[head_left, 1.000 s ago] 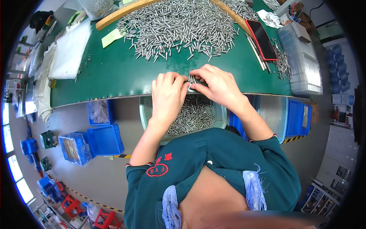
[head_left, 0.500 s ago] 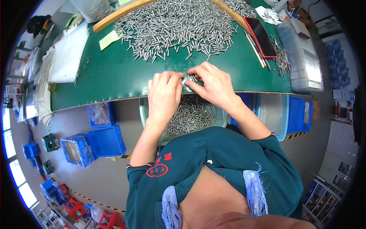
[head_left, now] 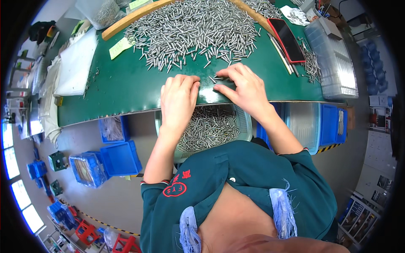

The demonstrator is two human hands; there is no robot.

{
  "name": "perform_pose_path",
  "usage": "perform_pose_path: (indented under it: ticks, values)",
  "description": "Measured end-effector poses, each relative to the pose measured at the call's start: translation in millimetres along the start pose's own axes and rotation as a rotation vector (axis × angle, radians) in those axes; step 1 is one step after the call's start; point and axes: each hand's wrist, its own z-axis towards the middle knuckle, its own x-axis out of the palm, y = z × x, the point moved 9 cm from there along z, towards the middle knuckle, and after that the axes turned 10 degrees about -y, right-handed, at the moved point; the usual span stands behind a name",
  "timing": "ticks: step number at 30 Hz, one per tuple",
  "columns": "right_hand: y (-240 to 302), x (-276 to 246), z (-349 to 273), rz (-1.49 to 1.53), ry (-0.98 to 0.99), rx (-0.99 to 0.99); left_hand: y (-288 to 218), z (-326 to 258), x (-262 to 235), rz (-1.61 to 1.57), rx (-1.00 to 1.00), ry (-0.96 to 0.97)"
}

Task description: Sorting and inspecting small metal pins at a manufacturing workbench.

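Small silvery metal pins form a big heap (head_left: 194, 31) on the green table (head_left: 122, 90). A couple of loose metal pins (head_left: 213, 79) lie between my hands close to the table's front edge. My right hand (head_left: 248, 89) is beside them, thumb and forefinger spread apart, the forefinger tip by the pins. To their left, my left hand (head_left: 179, 100) rests with its fingers bent together and thumb against the forefinger; whatever it may hold is hidden. Under the table edge, below my hands, stands a pale green basket (head_left: 246, 126) full of similar pins.
Wooden strips (head_left: 126, 20) border the heap. On the right lie a red-edged phone (head_left: 287, 40), a smaller pile of pins (head_left: 311, 63) and clear plastic trays (head_left: 337, 63). White sheets (head_left: 76, 63) lie at left. Blue bins (head_left: 120, 158) stand on the floor.
My hands have moved apart, and the right thumb and forefinger have opened wider. The small group of pins between them has shrunk to a couple.
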Motion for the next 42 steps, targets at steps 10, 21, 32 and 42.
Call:
perform_pose_path:
  ticks: [10,21,32,42]
  values:
    - [-4,3,-1,-0.046,-0.019,-0.06,-19,15,23,-0.023,0.106,0.079]
    - [-2,7,1,-0.021,-0.042,-0.049,-14,19,35,-0.042,0.216,0.153]
    - [1,4,0,0.029,-0.05,-0.047,-14,18,24,-0.069,0.225,0.141]
    - [2,5,-4,0.016,-0.088,-0.124,30,35,-6,-0.143,-0.032,-0.049]
